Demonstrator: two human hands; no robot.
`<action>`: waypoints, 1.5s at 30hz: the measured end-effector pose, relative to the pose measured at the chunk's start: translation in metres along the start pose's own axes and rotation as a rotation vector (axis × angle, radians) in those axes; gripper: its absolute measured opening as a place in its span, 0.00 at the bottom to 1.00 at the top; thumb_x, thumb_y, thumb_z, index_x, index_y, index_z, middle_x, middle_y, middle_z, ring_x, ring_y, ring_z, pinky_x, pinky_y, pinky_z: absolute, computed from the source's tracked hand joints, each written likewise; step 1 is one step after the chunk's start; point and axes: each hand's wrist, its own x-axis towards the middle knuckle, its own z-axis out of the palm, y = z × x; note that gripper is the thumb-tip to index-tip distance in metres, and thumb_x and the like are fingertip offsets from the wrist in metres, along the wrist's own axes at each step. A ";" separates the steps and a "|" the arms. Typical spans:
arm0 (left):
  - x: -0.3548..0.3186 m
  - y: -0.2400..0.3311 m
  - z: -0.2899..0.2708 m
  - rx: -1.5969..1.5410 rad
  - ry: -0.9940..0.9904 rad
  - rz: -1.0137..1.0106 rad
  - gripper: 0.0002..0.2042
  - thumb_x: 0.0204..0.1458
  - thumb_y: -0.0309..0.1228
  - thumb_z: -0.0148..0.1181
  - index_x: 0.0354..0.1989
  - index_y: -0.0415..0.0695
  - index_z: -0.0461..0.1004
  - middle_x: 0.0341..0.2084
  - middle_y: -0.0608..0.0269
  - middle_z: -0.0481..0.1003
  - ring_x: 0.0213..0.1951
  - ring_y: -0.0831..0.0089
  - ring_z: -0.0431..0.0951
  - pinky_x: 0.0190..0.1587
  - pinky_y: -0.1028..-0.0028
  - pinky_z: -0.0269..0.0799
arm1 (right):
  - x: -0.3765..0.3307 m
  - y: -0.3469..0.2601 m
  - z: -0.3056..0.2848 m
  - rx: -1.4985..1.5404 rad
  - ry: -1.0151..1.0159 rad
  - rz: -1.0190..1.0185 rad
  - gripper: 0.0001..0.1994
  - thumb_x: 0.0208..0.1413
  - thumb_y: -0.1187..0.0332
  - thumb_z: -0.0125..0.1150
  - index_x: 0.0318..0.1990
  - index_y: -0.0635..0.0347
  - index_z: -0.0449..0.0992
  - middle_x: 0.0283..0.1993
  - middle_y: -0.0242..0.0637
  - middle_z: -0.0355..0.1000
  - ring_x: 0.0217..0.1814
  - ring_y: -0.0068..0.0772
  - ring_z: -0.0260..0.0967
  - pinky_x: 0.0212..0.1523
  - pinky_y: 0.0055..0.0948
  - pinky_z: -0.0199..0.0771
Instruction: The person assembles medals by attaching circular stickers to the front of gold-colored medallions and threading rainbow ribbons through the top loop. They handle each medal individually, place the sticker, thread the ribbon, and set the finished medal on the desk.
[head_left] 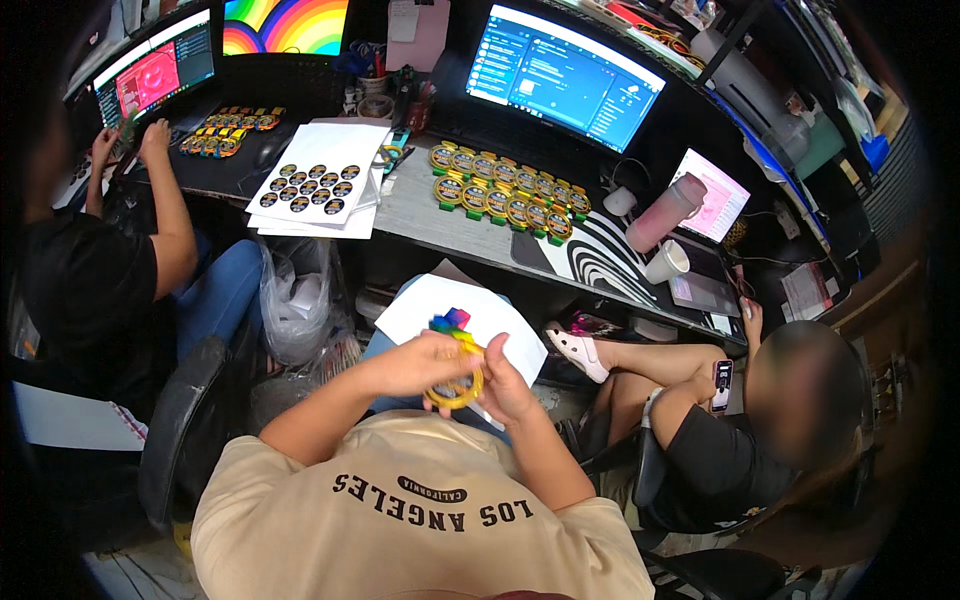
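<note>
In front of my chest, my left hand point(425, 363) grips a round gold medal point(455, 390) with a dark centre, thumb on top and fingertips below its edge. Its multicoloured ribbon point(453, 320) sticks out above the hand, slightly blurred. My right hand point(510, 388) is at the medal's right rim, with its thumb raised along the edge; its other fingers are partly hidden. White paper point(410, 305) lies on my lap beneath both hands. On the desk ahead, several similar gold medals point(510, 190) with folded ribbons lie in two rows.
Printed sheets with round black stickers point(305, 190) overlap the desk edge, near scissors point(392, 155). A pink tumbler point(665, 213) and white cup point(667, 262) stand right. One person point(90, 270) works at left; another point(730, 430) sits at right with a phone. A plastic bag point(297, 300) hangs below.
</note>
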 end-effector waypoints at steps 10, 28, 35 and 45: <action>-0.019 -0.039 -0.015 0.078 -0.124 0.016 0.14 0.64 0.37 0.50 0.50 0.41 0.74 0.43 0.66 0.76 0.46 0.78 0.72 0.53 0.73 0.65 | 0.025 -0.080 0.007 0.075 0.090 -0.407 0.11 0.66 0.58 0.47 0.34 0.53 0.63 0.20 0.24 0.54 0.22 0.22 0.56 0.31 0.31 0.68; 0.020 0.074 -0.002 -0.161 -0.211 0.282 0.19 0.66 0.47 0.40 0.47 0.43 0.65 0.17 0.68 0.67 0.17 0.82 0.64 0.24 0.80 0.65 | 0.032 -0.191 0.075 -0.172 0.007 -0.539 0.13 0.69 0.58 0.40 0.41 0.55 0.69 0.12 0.20 0.49 0.09 0.13 0.41 0.10 0.16 0.44; 0.037 0.121 0.021 -0.195 -0.072 0.507 0.17 0.65 0.43 0.46 0.48 0.41 0.67 0.17 0.68 0.67 0.19 0.80 0.67 0.26 0.79 0.65 | 0.024 -0.222 0.077 -0.271 0.029 -0.606 0.12 0.66 0.59 0.49 0.40 0.57 0.72 0.14 0.21 0.46 0.13 0.14 0.39 0.14 0.18 0.42; -0.007 0.163 0.007 -0.225 -0.009 0.359 0.16 0.66 0.38 0.43 0.46 0.37 0.70 0.11 0.76 0.57 0.11 0.88 0.53 0.15 0.85 0.54 | -0.016 -0.207 0.035 -1.540 0.331 -1.038 0.26 0.34 0.79 0.72 0.45 0.55 0.71 0.31 0.28 0.60 0.29 0.22 0.56 0.35 0.22 0.62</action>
